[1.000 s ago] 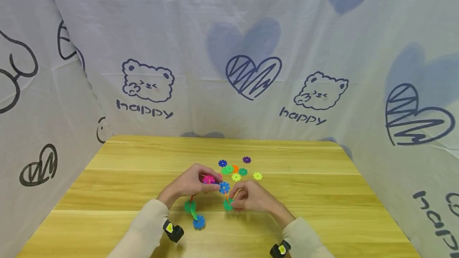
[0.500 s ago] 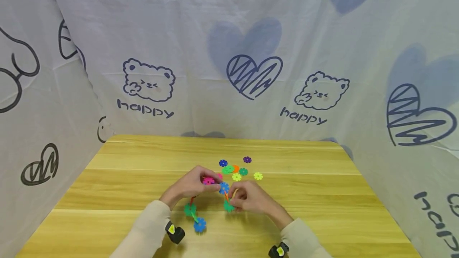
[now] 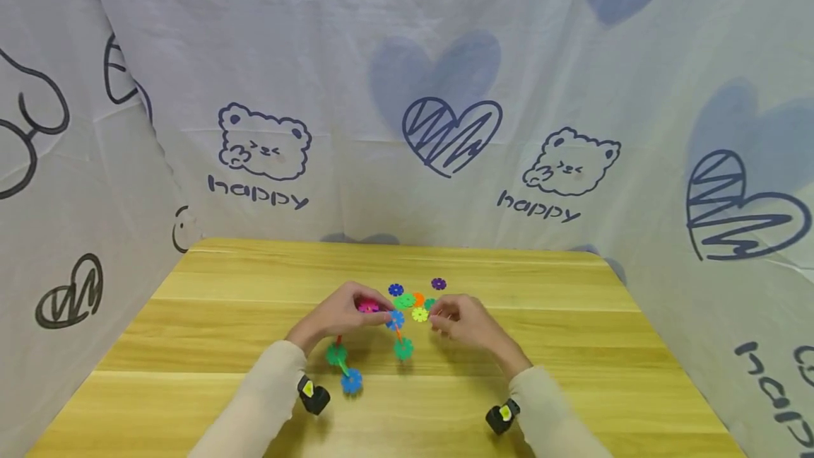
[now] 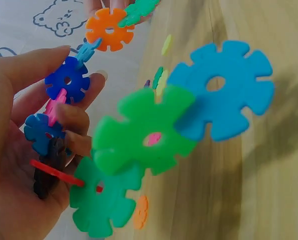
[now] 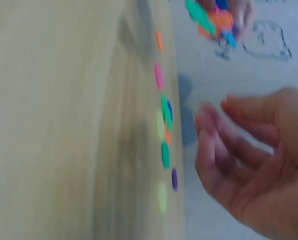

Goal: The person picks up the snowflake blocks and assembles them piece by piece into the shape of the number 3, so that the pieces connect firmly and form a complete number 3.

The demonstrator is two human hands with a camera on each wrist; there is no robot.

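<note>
My left hand point(image 3: 343, 311) grips a linked chain of several notched, flower-shaped plastic discs above the wooden table. In the left wrist view its fingers curl around the dark blue disc point(image 4: 67, 80), a pink one point(image 4: 56, 107) and a black one point(image 4: 49, 167). One end of the chain hangs below the palm, with a light green disc point(image 4: 145, 130) and a light blue disc point(image 4: 221, 90). At the other end an orange disc point(image 4: 110, 30) carries a green disc point(image 3: 403, 349). Beside the loose discs hovers my right hand point(image 3: 467, 320), fingers loosely bent and holding nothing.
Loose discs lie on the table point(image 3: 540, 345) beyond the hands: yellow point(image 3: 420, 314), dark blue point(image 3: 396, 290), purple point(image 3: 439, 283), orange point(image 3: 417, 300) and green point(image 3: 405, 300). A printed white cloth point(image 3: 356, 182) hangs behind the table.
My right hand has let go of the green disc at the chain's end and moved away and rightward, toward the loose discs. My left hand has raised the chain slightly.
</note>
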